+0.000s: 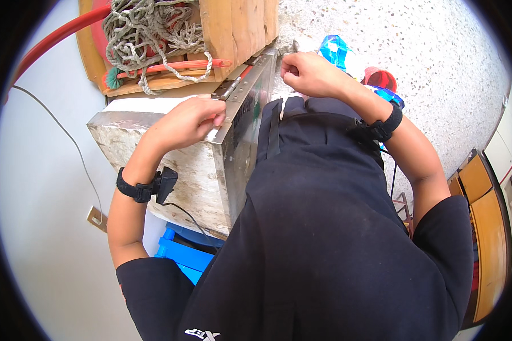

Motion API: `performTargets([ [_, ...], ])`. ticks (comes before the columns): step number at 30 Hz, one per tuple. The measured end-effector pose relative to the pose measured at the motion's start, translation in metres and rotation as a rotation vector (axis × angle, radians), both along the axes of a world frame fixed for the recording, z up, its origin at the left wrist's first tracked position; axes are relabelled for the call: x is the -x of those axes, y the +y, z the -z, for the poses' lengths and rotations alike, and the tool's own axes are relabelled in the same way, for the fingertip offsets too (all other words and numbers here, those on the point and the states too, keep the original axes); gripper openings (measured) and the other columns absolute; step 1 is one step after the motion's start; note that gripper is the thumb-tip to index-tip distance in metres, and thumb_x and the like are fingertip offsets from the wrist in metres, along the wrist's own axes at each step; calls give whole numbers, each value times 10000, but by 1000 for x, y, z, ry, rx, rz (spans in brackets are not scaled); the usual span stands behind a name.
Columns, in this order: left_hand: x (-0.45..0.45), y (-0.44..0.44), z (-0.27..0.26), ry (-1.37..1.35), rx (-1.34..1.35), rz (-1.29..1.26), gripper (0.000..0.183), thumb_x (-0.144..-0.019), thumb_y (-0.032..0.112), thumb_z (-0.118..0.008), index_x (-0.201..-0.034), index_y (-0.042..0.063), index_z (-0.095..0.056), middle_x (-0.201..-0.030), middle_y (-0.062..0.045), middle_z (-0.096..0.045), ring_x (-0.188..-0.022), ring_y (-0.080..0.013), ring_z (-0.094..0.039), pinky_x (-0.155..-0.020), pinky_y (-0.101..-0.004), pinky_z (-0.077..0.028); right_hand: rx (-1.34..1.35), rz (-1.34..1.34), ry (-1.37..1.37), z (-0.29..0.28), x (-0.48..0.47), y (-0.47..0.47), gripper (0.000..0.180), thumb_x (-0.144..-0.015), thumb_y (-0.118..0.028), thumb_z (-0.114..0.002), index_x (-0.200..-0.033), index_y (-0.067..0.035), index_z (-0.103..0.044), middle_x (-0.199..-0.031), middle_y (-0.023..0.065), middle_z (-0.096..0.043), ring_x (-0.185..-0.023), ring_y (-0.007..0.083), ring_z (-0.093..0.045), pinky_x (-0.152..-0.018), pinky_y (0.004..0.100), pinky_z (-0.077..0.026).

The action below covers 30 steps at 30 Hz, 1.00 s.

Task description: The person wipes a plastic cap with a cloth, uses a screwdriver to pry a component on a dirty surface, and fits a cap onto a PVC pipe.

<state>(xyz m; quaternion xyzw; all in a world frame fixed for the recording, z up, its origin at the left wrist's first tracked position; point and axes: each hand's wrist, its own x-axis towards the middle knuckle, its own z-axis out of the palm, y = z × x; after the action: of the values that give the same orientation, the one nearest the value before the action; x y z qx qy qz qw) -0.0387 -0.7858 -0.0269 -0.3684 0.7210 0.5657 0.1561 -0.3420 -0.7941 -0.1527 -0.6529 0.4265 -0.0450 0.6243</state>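
Note:
My left hand [190, 121] is loosely curled above the metal-trimmed corner of a worn white chest [177, 179]. Whether it touches the chest top is unclear, and I see nothing in its fingers. A metal hinge [230, 90] sits on the chest just beyond it. My right hand [309, 74] is also curled, past my knees and over the speckled floor, with nothing visible in it. Black straps circle both wrists. The left strap [141, 189] carries a small black device with a cable; the right strap [386, 123] has a cable too.
Tangled rope [149, 38] and a red stick with green bristles [113, 79] lie in a wooden holder [239, 34] on the chest. A blue plastic package [335, 53] and a red cup [379, 79] are on the floor. A blue plastic stool [183, 253] stands beside the chest.

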Motion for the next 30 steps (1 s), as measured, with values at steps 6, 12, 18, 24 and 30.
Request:
performTargets([
  [6, 2, -3, -10, -53, -154, -187, 109, -902, 5, -684, -926, 45, -585, -856, -111, -620, -852, -340, -603, -767, -441, -483, 30, 19, 8, -2, 6, 2, 212, -929, -184, -626, -957, 17, -687, -822, 176, -731, -771, 314, -718, -739, 425, -559],
  [12, -1, 1, -6, -41, -38, -142, 92, -942, 17, -690, -947, 54, -606, -889, -65, -611, -841, -236, -577, -723, -376, -463, 13, 22, 24, 3, 8, 2, 211, -926, -189, -631, -959, 9, -694, -819, 167, -732, -773, 307, -722, -734, 421, -557],
  [18, 0, 2, -2, -46, -11, -94, 107, -910, 9, -691, -940, 61, -602, -850, -96, -589, -853, -301, -588, -756, -413, -472, 37, 20, 34, 2, 5, 5, 208, -922, -182, -630, -965, 9, -700, -822, 170, -734, -777, 311, -723, -739, 422, -559],
  [24, 2, 3, 4, -13, 11, -52, 105, -869, -15, -680, -889, 58, -608, -827, -119, -620, -866, -346, -616, -761, -443, -486, 78, -2, 29, 3, 0, 8, 206, -907, -169, -630, -961, 15, -705, -842, 188, -733, -795, 335, -721, -751, 431, -563],
  [30, -1, 5, 3, 3, 29, -47, 100, -841, -43, -636, -861, 52, -609, -822, -125, -646, -880, -364, -634, -772, -452, -496, 142, -30, 52, -6, -8, 8, 203, -896, -160, -627, -957, 18, -704, -869, 204, -738, -840, 371, -726, -785, 455, -570],
])
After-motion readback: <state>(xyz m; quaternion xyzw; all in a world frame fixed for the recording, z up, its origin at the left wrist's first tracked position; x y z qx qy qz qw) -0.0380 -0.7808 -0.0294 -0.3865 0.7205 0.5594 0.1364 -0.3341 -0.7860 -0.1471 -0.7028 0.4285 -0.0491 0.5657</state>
